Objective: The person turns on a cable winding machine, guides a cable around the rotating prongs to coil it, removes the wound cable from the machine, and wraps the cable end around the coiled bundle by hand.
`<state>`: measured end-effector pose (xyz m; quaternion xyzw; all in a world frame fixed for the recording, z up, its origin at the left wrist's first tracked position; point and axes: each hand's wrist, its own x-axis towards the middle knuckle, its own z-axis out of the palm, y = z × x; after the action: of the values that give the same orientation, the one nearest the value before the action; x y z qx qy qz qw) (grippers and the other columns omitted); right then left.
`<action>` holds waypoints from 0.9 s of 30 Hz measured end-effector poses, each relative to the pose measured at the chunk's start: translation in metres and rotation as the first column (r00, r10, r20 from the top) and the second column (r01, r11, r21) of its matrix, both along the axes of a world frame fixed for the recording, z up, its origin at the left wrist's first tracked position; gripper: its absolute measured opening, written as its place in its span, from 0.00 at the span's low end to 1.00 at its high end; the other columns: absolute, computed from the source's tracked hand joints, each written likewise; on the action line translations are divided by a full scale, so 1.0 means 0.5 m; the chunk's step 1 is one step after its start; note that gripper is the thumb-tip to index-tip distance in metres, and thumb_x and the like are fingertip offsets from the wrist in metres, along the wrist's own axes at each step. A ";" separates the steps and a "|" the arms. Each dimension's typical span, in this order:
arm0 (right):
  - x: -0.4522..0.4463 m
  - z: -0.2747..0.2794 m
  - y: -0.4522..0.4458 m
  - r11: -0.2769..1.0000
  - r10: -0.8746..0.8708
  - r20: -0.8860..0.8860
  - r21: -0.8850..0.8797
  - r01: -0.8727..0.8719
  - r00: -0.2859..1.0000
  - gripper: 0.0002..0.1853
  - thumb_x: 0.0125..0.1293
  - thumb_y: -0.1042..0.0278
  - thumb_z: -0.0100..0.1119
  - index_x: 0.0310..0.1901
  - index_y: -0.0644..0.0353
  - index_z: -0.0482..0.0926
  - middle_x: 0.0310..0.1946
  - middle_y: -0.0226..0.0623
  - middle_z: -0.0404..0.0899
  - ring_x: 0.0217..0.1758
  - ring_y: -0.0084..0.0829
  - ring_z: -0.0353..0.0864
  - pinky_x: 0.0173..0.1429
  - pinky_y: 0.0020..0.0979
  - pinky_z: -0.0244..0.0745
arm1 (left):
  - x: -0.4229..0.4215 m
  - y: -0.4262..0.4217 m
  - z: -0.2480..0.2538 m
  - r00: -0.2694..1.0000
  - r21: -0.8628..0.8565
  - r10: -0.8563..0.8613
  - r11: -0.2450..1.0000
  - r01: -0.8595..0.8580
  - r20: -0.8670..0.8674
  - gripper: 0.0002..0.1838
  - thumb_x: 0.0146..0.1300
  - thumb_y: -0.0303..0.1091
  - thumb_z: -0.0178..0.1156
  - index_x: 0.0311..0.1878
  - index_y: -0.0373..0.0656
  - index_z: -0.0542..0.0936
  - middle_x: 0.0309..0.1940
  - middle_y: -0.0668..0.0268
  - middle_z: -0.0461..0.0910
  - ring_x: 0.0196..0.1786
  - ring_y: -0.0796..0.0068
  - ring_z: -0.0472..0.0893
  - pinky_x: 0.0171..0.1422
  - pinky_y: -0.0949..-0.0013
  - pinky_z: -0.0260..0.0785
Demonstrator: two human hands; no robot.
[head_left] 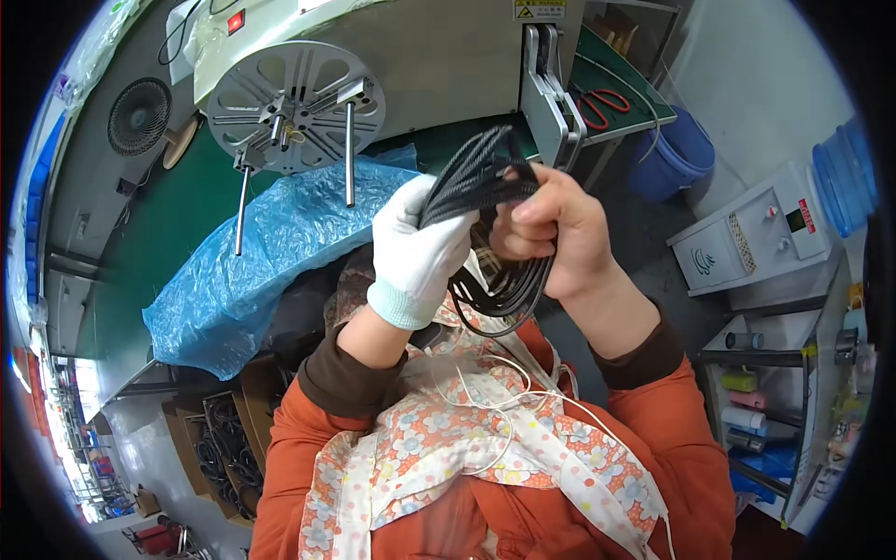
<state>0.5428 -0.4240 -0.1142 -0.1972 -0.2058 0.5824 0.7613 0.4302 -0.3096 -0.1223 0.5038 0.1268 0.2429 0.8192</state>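
A coiled black cable (pixel 476 191) hangs in front of my chest, held up between both hands. My left hand (pixel 417 245), in a white glove with a pale green cuff, is closed round the left side of the coil. The bare fingers of my right hand (pixel 553 224) are curled tight against the coil's right side. Loops of the cable droop below and between the hands, and one bundle arches above them. What lies inside the right fist besides cable is hidden.
Ahead stands a machine (pixel 448 84) with a slotted metal disc (pixel 294 105) and projecting rods. Blue plastic sheeting (pixel 252 252) covers the green bench edge. Red-handled scissors (pixel 602 109) lie at the right, above a blue bucket (pixel 674 159). A cardboard box (pixel 254 411) with black cables sits lower left.
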 end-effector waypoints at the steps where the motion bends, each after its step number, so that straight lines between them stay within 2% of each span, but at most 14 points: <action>1: 0.004 0.000 0.005 1.000 -0.024 -0.029 0.014 0.025 0.999 0.05 0.51 0.79 0.45 0.31 0.60 0.70 0.10 0.22 0.55 0.10 0.13 0.46 0.17 0.17 0.43 | 0.003 0.015 -0.005 0.995 -0.044 -0.092 0.995 0.094 0.041 0.10 0.56 0.24 0.59 0.41 0.38 0.75 0.26 0.68 0.75 0.24 0.84 0.69 0.27 0.83 0.61; 3: 0.018 0.005 0.014 0.996 -0.071 -0.078 0.043 0.075 0.994 0.06 0.50 0.80 0.44 0.29 0.60 0.70 0.10 0.22 0.54 0.10 0.13 0.44 0.17 0.18 0.41 | 0.015 0.036 -0.010 0.954 -0.115 -0.265 0.953 0.281 0.142 0.11 0.55 0.24 0.59 0.43 0.38 0.74 0.28 0.67 0.75 0.25 0.83 0.70 0.30 0.82 0.63; 4: 0.032 0.012 0.018 0.996 -0.078 -0.077 0.041 0.081 0.994 0.06 0.50 0.80 0.44 0.29 0.60 0.70 0.10 0.22 0.54 0.10 0.13 0.44 0.17 0.18 0.41 | 0.025 0.038 -0.005 0.952 -0.116 -0.270 0.951 0.287 0.143 0.11 0.55 0.24 0.59 0.43 0.38 0.74 0.28 0.67 0.75 0.25 0.83 0.70 0.30 0.82 0.63; 8: 0.100 0.047 0.016 0.965 -0.085 0.300 -0.212 0.153 0.950 0.04 0.49 0.77 0.45 0.26 0.59 0.71 0.10 0.23 0.58 0.10 0.14 0.49 0.17 0.17 0.44 | 0.069 0.025 0.035 0.973 0.317 -0.186 0.922 0.222 -0.138 0.18 0.54 0.28 0.61 0.49 0.38 0.73 0.31 0.62 0.77 0.29 0.75 0.76 0.35 0.76 0.69; 9: 0.102 0.059 0.009 0.963 -0.092 0.304 -0.214 0.162 0.948 0.04 0.49 0.77 0.45 0.26 0.59 0.71 0.10 0.23 0.58 0.10 0.14 0.49 0.17 0.17 0.44 | 0.074 0.021 0.042 0.972 0.315 -0.195 0.921 0.228 -0.133 0.18 0.54 0.28 0.61 0.49 0.38 0.73 0.31 0.62 0.77 0.29 0.75 0.76 0.35 0.76 0.69; 11: 0.104 0.090 -0.007 0.907 0.043 0.678 -0.335 0.255 0.734 0.04 0.49 0.76 0.46 0.25 0.59 0.72 0.11 0.25 0.62 0.11 0.15 0.51 0.17 0.17 0.47 | 0.080 0.014 0.055 0.998 0.588 0.020 0.807 -0.051 0.059 0.22 0.52 0.30 0.62 0.51 0.38 0.72 0.34 0.58 0.78 0.32 0.70 0.78 0.38 0.73 0.70; 13: 0.107 0.110 -0.018 0.832 0.245 0.887 -0.399 0.385 0.391 0.04 0.50 0.74 0.47 0.25 0.60 0.73 0.12 0.26 0.65 0.11 0.15 0.54 0.17 0.16 0.49 | 0.086 0.008 0.064 0.937 0.743 0.175 0.573 -0.347 0.303 0.26 0.51 0.33 0.64 0.54 0.38 0.71 0.37 0.55 0.79 0.35 0.66 0.80 0.42 0.69 0.72; 14: 0.109 0.111 -0.020 0.827 0.251 0.885 -0.407 0.388 0.393 0.04 0.50 0.74 0.47 0.25 0.60 0.73 0.12 0.26 0.65 0.11 0.15 0.54 0.17 0.16 0.49 | 0.090 0.007 0.066 0.938 0.738 0.174 0.580 -0.344 0.300 0.26 0.51 0.33 0.64 0.54 0.38 0.71 0.37 0.55 0.79 0.35 0.66 0.80 0.42 0.69 0.72; 16: 0.117 0.108 -0.018 0.833 0.296 0.917 -0.384 0.398 0.266 0.04 0.50 0.74 0.48 0.26 0.61 0.74 0.14 0.28 0.67 0.12 0.16 0.58 0.18 0.17 0.52 | 0.106 0.008 0.066 0.999 0.848 0.032 0.527 -0.053 0.043 0.28 0.48 0.29 0.63 0.55 0.39 0.70 0.36 0.55 0.78 0.38 0.67 0.79 0.45 0.72 0.70; 18: 0.126 0.105 -0.017 0.844 0.330 0.935 -0.355 0.402 0.131 0.04 0.50 0.73 0.50 0.27 0.62 0.75 0.16 0.29 0.70 0.14 0.17 0.61 0.19 0.17 0.56 | 0.119 0.007 0.064 0.970 0.873 -0.091 0.423 0.242 -0.225 0.30 0.45 0.25 0.62 0.57 0.39 0.70 0.35 0.56 0.78 0.40 0.68 0.78 0.49 0.74 0.69; 19: 0.134 0.103 -0.020 0.842 0.331 0.935 -0.355 0.407 0.130 0.04 0.50 0.73 0.50 0.27 0.62 0.75 0.16 0.29 0.70 0.14 0.17 0.61 0.19 0.17 0.56 | 0.124 0.007 0.065 0.970 0.873 -0.096 0.423 0.242 -0.222 0.30 0.45 0.25 0.62 0.57 0.39 0.70 0.35 0.56 0.78 0.40 0.68 0.78 0.49 0.74 0.69; 23: 0.173 0.079 -0.036 0.829 0.348 0.763 -0.521 0.201 0.545 0.04 0.50 0.75 0.52 0.28 0.64 0.75 0.17 0.29 0.70 0.17 0.17 0.63 0.22 0.17 0.59 | 0.145 0.009 0.064 0.939 0.834 -0.088 0.437 0.337 -0.333 0.24 0.48 0.27 0.61 0.52 0.36 0.73 0.35 0.57 0.77 0.39 0.72 0.77 0.47 0.75 0.70; 24: 0.177 0.080 -0.040 0.827 0.350 0.761 -0.525 0.201 0.546 0.04 0.50 0.75 0.52 0.28 0.64 0.75 0.17 0.29 0.70 0.17 0.17 0.63 0.22 0.17 0.59 | 0.148 0.010 0.065 0.939 0.832 -0.091 0.440 0.338 -0.333 0.24 0.48 0.27 0.61 0.52 0.36 0.73 0.35 0.57 0.77 0.39 0.72 0.77 0.47 0.75 0.70; 27: 0.177 0.102 -0.057 0.831 0.276 0.887 -0.414 0.373 0.370 0.04 0.52 0.76 0.53 0.30 0.65 0.76 0.18 0.29 0.70 0.19 0.16 0.64 0.24 0.16 0.60 | 0.153 0.016 0.082 0.876 0.547 -0.131 0.736 0.400 -0.465 0.19 0.51 0.27 0.58 0.48 0.34 0.74 0.35 0.58 0.77 0.37 0.75 0.77 0.43 0.76 0.70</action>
<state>0.6315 -0.4523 -0.0632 -0.7061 -0.4116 0.3769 0.4359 0.5065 -0.3016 -0.0815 0.7986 0.1265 0.0417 0.5869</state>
